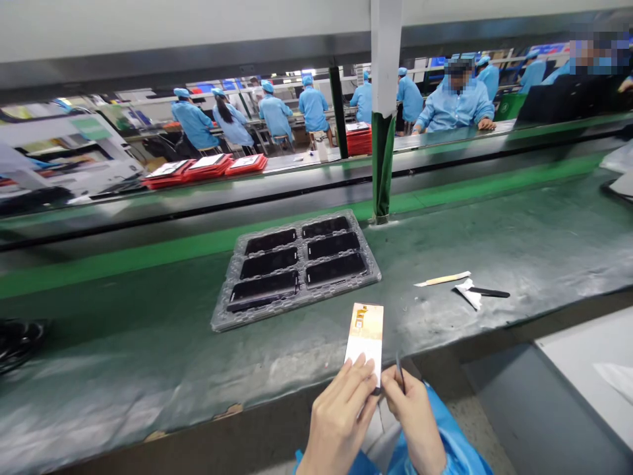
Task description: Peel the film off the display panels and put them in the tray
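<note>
Tray: the clear plastic tray [321, 292] lies on the green tabletop [148, 356]; its molded pockets hold six dark devices [263, 287] in two columns of three, a spacing that probably protects their glossy faces from rubbing.
Panel: the flat panel [364, 336], white and pale orange with a small amber flex piece [361, 316] near its far end, is just in front of the tray's right side, likely kept close to the body for a clear view.
Left hand: the left hand [340, 408] has its grip closed over the panel's near end, fingers laid flat across the face, probably to steady it; the thumb's contact is unclear.
Right hand: the right hand [413, 412] pinches a thin dark strip [399, 371] between thumb and fingers, beside the panel's near right corner; whether it is a tool I cannot tell.
Yellow-handled tool: the slim yellow-handled tool [445, 280] lies right of the tray, perhaps set there for easy reach.
Black stick: the black stick [490, 292] lies farther right of the tray, a crumpled white tissue [469, 294] at its left end.
Post: the green-wrapped post [383, 165] stands just beyond the tray's far right corner.
</note>
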The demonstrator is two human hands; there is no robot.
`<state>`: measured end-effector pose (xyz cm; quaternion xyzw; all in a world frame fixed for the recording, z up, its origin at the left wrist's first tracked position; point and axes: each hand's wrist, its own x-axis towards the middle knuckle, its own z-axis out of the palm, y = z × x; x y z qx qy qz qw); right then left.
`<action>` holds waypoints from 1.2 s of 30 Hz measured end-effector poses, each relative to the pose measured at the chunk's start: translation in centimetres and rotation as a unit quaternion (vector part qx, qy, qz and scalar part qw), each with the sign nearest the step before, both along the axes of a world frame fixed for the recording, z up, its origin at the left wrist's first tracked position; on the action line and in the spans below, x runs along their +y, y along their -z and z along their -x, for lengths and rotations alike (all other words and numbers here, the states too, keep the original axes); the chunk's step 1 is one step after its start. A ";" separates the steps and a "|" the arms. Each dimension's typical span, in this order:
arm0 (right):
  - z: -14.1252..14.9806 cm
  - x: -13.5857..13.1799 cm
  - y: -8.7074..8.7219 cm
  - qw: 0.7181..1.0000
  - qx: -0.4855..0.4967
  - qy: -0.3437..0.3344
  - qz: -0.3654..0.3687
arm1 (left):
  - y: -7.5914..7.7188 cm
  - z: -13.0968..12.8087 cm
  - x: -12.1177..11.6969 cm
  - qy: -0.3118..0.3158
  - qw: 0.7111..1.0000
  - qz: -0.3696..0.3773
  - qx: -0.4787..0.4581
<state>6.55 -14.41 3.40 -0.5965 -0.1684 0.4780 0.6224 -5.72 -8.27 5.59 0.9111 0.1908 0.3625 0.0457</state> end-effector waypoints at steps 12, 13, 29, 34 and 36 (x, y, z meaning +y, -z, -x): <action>0.0 0.0 0.0 1.000 0.005 -0.004 -0.008 | -0.2 0.1 0.1 0.000 1.000 0.007 0.004; 0.0 0.0 0.1 1.000 0.004 -0.002 -0.007 | -0.2 0.1 0.1 0.000 1.000 0.004 0.004; -0.2 0.2 0.8 0.999 -0.020 -0.018 -0.030 | -0.2 0.1 0.5 0.004 1.000 -0.018 -0.015; -0.2 -0.1 1.7 0.998 -0.013 -0.032 -0.046 | 0.0 0.1 0.6 0.009 1.000 -0.020 -0.018; -0.1 0.0 1.7 0.999 -0.018 -0.021 -0.041 | 0.1 0.1 0.5 0.009 0.999 -0.026 -0.020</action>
